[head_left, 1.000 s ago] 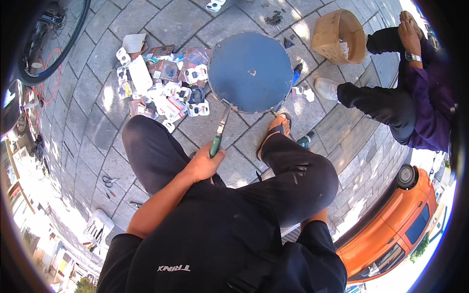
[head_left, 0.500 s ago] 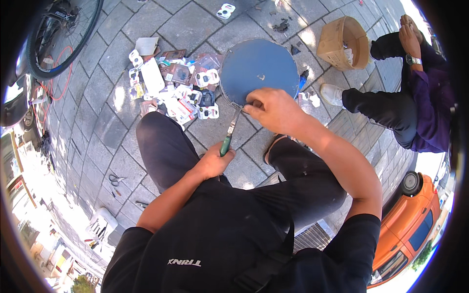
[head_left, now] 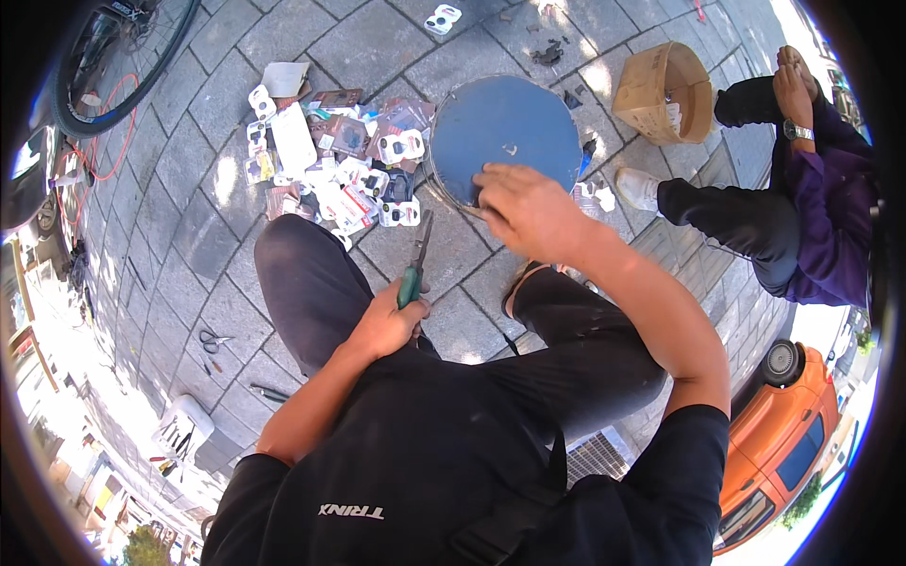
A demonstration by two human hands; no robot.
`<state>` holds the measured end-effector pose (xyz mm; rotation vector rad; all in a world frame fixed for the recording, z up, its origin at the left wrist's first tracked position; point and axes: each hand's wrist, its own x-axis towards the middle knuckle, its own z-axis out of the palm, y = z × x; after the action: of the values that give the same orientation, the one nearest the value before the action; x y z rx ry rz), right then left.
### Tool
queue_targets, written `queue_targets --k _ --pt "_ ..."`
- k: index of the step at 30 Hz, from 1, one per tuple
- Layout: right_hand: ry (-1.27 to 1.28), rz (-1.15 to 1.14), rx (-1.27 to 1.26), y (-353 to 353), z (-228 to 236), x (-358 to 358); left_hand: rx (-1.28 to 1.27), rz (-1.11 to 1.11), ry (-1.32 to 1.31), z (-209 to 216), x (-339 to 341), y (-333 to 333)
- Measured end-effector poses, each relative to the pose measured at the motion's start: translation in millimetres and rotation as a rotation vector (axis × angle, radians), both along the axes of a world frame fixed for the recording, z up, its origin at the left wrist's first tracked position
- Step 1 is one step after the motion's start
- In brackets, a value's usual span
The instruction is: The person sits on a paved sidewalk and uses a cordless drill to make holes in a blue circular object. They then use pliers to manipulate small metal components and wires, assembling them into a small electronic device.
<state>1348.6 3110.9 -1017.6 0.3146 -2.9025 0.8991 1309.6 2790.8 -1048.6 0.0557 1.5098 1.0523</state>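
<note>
My left hand (head_left: 389,319) is closed round a green-handled tool (head_left: 415,269) with a long, narrow metal end pointing away from me. The tool's tip is apart from the round blue-grey top (head_left: 505,123), whose bucket- or stool-like body is mostly hidden below it. Over the near edge of that top, my right hand (head_left: 533,212) has its fingers bent and close together. Its thumb is hidden, and whatever the fingers may be pinching cannot be made out. To the left of the top lies a pile of small packaged parts (head_left: 344,160) on the paving.
An open cardboard box (head_left: 651,94) stands at the far right beside a seated person (head_left: 802,208). Scissors (head_left: 212,341) and a white tray of tools (head_left: 184,429) lie at the left. A bicycle wheel (head_left: 71,123) is at the upper left, an orange car (head_left: 783,439) at the lower right.
My left hand has drawn the green-handled tool back and left, away from the round top's rim. My right hand's fingers have shifted from the near rim further onto the top.
</note>
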Motion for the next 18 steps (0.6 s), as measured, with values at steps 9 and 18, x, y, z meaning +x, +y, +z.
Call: queue_targets --k 9,18 --pt "-0.594 -0.008 -0.018 22 65 26 -0.067 -0.350 0.916 41 -65 54" --pt "-0.317 -0.499 -0.293 48 48 14 0.075 -0.324 1.455 18 -76 178"
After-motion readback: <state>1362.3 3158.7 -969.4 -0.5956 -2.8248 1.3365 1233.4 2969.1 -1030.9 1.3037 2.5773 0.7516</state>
